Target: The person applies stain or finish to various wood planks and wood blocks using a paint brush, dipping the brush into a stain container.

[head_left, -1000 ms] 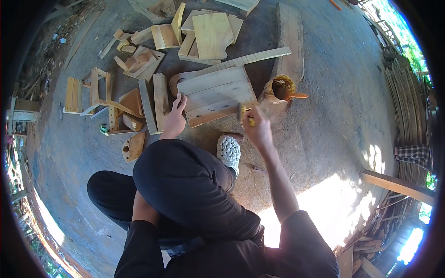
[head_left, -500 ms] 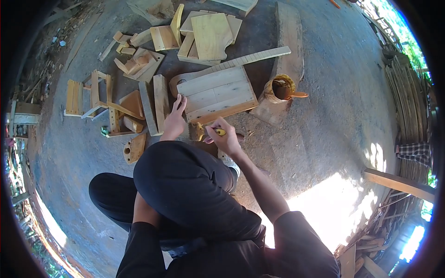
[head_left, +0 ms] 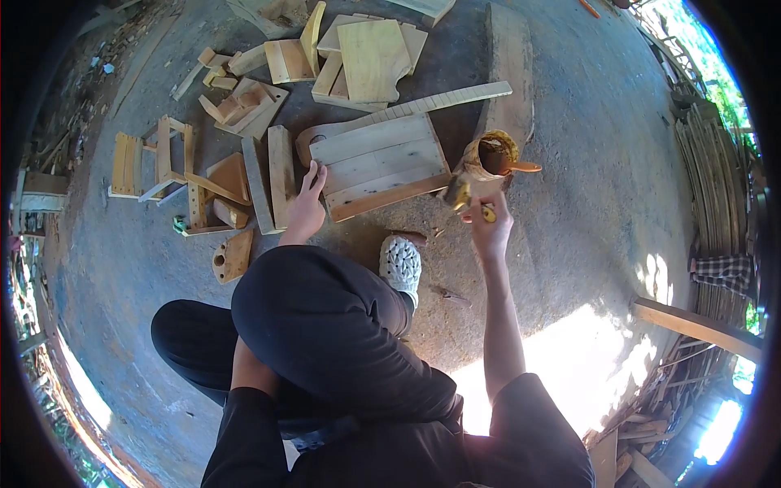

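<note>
The slatted wooden panel lies tilted on the ground, its front edge a darker orange-brown. At its left end is my left hand, fingers extended and touching the panel's edge. My right hand is closed round a brush with a yellow handle. The brush head is just below and left of a stained bucket, in front of its rim. An orange handle sticks out over the bucket's right side.
Behind the panel is a long curved strip. Two thick boards stand left of it, with small wooden frames beyond. Stacked boards lie at the back. A long plank runs behind the bucket. My shoe is below the panel.
My right hand has moved right with the brush, from the panel's front edge to the bucket. The shoe is now more exposed. My left hand has stayed at the panel's left end.
</note>
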{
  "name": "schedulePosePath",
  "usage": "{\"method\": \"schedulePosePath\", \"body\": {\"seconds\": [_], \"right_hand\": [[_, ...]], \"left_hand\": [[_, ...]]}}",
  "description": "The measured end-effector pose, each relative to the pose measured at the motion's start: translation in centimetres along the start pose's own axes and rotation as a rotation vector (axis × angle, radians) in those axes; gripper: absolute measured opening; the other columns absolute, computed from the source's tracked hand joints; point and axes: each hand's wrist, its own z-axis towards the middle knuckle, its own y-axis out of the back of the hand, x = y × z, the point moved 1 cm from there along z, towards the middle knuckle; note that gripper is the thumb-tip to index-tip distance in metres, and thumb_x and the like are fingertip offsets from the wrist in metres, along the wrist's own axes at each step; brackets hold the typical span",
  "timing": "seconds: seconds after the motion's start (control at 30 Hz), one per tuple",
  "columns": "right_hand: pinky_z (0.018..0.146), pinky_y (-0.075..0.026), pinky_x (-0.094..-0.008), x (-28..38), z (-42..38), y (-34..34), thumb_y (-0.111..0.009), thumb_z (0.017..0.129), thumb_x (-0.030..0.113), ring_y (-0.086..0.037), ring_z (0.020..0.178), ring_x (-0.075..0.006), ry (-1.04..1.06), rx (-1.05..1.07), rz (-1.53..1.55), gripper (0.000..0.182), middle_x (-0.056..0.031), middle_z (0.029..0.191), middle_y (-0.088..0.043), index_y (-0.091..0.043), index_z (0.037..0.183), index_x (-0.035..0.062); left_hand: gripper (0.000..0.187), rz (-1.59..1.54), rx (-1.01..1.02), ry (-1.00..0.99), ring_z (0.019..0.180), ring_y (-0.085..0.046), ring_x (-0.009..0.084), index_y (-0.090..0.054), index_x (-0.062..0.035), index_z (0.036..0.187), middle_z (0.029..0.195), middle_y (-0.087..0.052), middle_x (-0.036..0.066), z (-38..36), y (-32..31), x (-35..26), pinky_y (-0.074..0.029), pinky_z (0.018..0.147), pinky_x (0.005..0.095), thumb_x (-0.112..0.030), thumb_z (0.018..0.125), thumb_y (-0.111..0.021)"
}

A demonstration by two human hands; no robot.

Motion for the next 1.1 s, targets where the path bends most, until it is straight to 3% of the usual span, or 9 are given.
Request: {"method": "schedulePosePath", "body": {"seconds": [0.13,0.2,0.3,0.43,0.5,0.63,0.7,0.73,1.1], "right_hand": [[0.061,-0.062,-0.0334,0.4,1.6,-0.3,-0.068,0.099,0.003,-0.077,0.073,-0.0219,0.198,-0.088,-0.233,0.009,-0.0137,0.084,-0.072,-0.061,0.096,0.0011],[0.061,-0.061,-0.0382,1.9,1.8,-1.6,-0.068,0.099,0.005,-0.075,0.073,-0.0267,0.424,-0.008,-0.421,0.010,-0.0152,0.088,-0.070,-0.059,0.097,0.0004],[0.060,-0.060,-0.0413,4.0,1.1,-4.6,-0.066,0.098,0.005,-0.073,0.074,-0.0302,0.260,0.173,-0.435,0.010,-0.0170,0.092,-0.068,-0.056,0.097,0.0004],[0.060,-0.060,-0.0420,7.4,-0.9,-8.5,-0.064,0.099,0.005,-0.072,0.072,-0.0305,0.296,0.306,-0.366,0.010,-0.0173,0.094,-0.068,-0.055,0.097,0.0006],[0.060,-0.059,-0.0491,8.5,-2.2,-10.9,-0.064,0.100,0.010,-0.072,0.069,-0.0388,0.299,0.425,-0.208,0.013,-0.0209,0.094,-0.067,-0.054,0.100,0.0013],[0.059,-0.059,-0.0433,9.6,-4.3,-14.6,-0.064,0.101,0.008,-0.073,0.066,-0.0314,0.470,0.388,-0.043,0.014,-0.0183,0.088,-0.067,-0.054,0.098,-0.0008],[0.060,-0.059,-0.0378,9.4,-5.2,-15.8,-0.066,0.100,0.005,-0.073,0.066,-0.0249,-0.020,0.579,0.440,0.014,-0.0158,0.082,-0.067,-0.054,0.096,-0.0015],[0.060,-0.059,-0.0328,9.2,-5.4,-16.4,-0.067,0.100,0.003,-0.073,0.066,-0.0182,-0.075,0.559,0.443,0.015,-0.0134,0.079,-0.067,-0.054,0.094,-0.0020],[0.057,-0.065,-0.0338,4.2,-1.8,-9.9,-0.067,0.103,0.006,-0.076,0.071,-0.0218,-0.228,0.326,0.508,0.015,-0.0142,0.085,-0.069,-0.057,0.098,-0.0026]], "left_hand": [[0.084,0.003,-0.011,-0.013,0.138,-0.055,0.0402,-0.033,-0.0223,0.167,0.176,-0.025,0.006,0.2,-0.1,0.2,-0.055,0.103,0.0478,0.009,0.091,-0.050],[0.086,-0.014,0.005,-0.002,0.140,-0.053,0.0397,-0.033,-0.0222,0.167,0.176,-0.024,0.006,0.3,-0.3,0.4,-0.054,0.104,0.0475,0.010,0.090,-0.050],[0.092,0.028,-0.075,-0.059,0.129,-0.062,0.0383,-0.035,-0.0241,0.167,0.176,-0.024,0.002,0.3,-1.1,1.3,-0.057,0.095,0.0468,0.014,0.084,-0.047],[0.093,0.010,-0.092,-0.077,0.130,-0.062,0.0376,-0.036,-0.0250,0.166,0.176,-0.025,0.002,0.3,-1.3,1.5,-0.057,0.094,0.0466,0.015,0.083,-0.049],[0.094,0.010,-0.096,-0.076,0.129,-0.062,0.0374,-0.037,-0.0254,0.166,0.176,-0.025,0.001,0.5,-1.4,1.5,-0.057,0.094,0.0465,0.015,0.082,-0.050],[0.096,0.051,-0.104,-0.082,0.129,-0.063,0.0369,-0.036,-0.0266,0.166,0.176,-0.026,0.000,0.5,-1.3,1.7,-0.057,0.094,0.0472,0.015,0.081,-0.053],[0.096,0.078,-0.109,-0.087,0.129,-0.063,0.0370,-0.036,-0.0266,0.166,0.176,-0.026,0.000,0.4,-0.8,1.1,-0.057,0.094,0.0475,0.015,0.081,-0.053],[0.097,0.055,-0.065,-0.053,0.130,-0.063,0.0367,-0.036,-0.0268,0.166,0.176,-0.026,0.000,0.2,-0.2,0.7,-0.057,0.095,0.0478,0.015,0.081,-0.053],[0.093,0.076,0.001,-0.015,0.129,-0.062,0.0367,-0.035,-0.0281,0.167,0.177,-0.022,-0.002,0.4,-0.4,1.2,-0.057,0.094,0.0469,0.011,0.085,-0.054]]}}
